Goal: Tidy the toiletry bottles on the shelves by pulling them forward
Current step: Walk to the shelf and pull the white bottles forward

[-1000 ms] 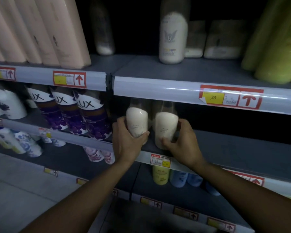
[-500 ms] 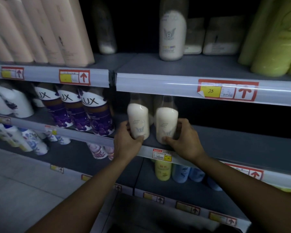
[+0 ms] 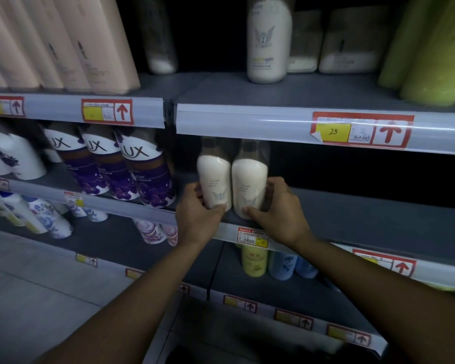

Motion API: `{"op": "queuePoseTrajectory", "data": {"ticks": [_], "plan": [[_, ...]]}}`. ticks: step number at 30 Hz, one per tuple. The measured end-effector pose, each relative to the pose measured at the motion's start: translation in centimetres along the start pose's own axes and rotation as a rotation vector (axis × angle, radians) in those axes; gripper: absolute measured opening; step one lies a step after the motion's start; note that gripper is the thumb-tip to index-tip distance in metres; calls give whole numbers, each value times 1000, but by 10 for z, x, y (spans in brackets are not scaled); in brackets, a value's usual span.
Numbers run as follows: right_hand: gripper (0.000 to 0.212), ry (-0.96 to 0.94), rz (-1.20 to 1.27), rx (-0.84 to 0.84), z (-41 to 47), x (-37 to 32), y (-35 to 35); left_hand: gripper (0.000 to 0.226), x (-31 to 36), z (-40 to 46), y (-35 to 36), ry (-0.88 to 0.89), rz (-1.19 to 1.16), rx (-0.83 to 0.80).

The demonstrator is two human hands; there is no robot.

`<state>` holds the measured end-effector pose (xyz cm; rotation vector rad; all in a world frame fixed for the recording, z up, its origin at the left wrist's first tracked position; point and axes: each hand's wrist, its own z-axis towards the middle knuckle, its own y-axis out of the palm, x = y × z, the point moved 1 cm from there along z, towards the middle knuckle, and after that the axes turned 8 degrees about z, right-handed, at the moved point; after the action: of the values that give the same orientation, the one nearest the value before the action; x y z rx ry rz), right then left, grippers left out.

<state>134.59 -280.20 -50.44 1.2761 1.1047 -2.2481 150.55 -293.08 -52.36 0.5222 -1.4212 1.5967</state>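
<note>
Gripping two cream bottles, left hand (image 3: 199, 214) curled round the left bottle (image 3: 213, 183), right hand (image 3: 279, 214) round the right bottle (image 3: 249, 187), both upright, touching, near the middle shelf's front edge (image 3: 229, 229). Left undone, apparently: a pale bottle (image 3: 268, 40) set back on the upper shelf (image 3: 247, 119).

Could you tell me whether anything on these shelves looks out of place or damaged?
One small thing: the price label marked 25 on the upper shelf rail is peeling at its lower left corner. The two white bottles stand upright at the front edge; nothing is spilled.
</note>
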Motion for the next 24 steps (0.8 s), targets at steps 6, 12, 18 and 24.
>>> {"op": "queuePoseTrajectory", "data": {"ticks": [6,12,18,24], "plan": [[77,0,-14,13,1,-3,6,68,-4,1,0,9,8,20],[77,-2,-21,9,1,-4,9,67,-5,1,-1,10,9,23],[78,-2,-31,9,2,-4,10,68,-4,0,-2,-1,11,12],[78,-10,-29,6,2,-3,10,70,-2,-1,-3,-6,7,6]]}}
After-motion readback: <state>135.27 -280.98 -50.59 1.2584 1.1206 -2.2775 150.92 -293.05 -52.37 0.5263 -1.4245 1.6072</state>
